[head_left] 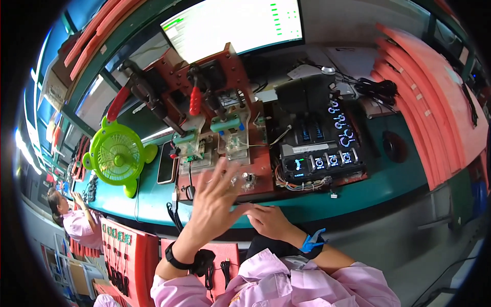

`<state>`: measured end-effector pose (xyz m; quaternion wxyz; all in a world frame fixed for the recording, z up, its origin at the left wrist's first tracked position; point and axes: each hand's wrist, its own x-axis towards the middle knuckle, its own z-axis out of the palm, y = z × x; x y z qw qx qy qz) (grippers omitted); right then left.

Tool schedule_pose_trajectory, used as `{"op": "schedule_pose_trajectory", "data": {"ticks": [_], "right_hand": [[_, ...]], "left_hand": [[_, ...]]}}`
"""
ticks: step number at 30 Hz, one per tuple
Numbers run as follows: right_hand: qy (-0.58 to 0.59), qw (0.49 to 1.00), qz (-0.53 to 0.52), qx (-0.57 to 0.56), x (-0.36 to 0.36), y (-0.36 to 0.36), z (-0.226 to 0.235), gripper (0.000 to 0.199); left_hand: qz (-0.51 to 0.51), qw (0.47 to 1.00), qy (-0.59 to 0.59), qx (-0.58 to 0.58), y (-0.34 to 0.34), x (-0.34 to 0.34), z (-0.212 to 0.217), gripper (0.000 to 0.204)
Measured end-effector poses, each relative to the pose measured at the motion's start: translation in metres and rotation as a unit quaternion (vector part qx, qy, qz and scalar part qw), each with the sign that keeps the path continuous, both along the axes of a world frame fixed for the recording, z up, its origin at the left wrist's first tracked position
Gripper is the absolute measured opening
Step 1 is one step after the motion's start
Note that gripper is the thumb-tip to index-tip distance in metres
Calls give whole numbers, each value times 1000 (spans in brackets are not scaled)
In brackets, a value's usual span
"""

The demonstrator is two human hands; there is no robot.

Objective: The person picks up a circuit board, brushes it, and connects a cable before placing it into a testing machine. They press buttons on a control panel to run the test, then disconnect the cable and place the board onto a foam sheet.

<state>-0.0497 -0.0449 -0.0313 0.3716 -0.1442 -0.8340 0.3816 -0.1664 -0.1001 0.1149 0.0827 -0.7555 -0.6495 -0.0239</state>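
My left hand (pixel 214 202) is raised with its fingers spread, holding nothing, just in front of the red-brown test fixture (pixel 255 169). The fixture carries two clear clamp nests with green caps (pixel 225 125) and red-handled toggle levers (pixel 195 100). My right hand (pixel 266 220) rests low at the bench's front edge, fingers loosely curled and touching the left hand's thumb; I see nothing in it. A blue strap (pixel 311 240) circles the right wrist and a black band (pixel 176 258) the left.
A black unit with lit blue dials (pixel 322 151) sits to the fixture's right. A green desk fan (pixel 117 156) and a dark phone (pixel 166 163) are on the left. A monitor (pixel 232 25) stands behind. Orange foam strips (pixel 434 102) are stacked on the right. Another person (pixel 71 217) works at the far left.
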Motion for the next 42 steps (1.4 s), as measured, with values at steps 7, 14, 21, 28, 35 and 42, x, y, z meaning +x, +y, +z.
{"op": "schedule_pose_trajectory", "data": {"ticks": [7,14,21,28,35,42], "right_hand": [[-47,999,14,16,8,-4,0,12],[-36,999,18,15,2,-5,0,11],[-48,998,25,21,-3,-2,0,12],[-91,995,31,11,1,-2,0,14],[-55,998,35,26,-3,-3,0,14],[-53,998,37,6,-2,0,2,15]], "left_hand": [[-9,999,-39,4,11,6,-11,59],[19,1000,-23,-7,13,0,-4,58],[26,1000,14,-7,11,-7,-4,59],[8,999,12,-32,14,-7,2,58],[-19,1000,17,12,36,-6,12,37],[-52,999,6,4,54,-4,1,14]]}}
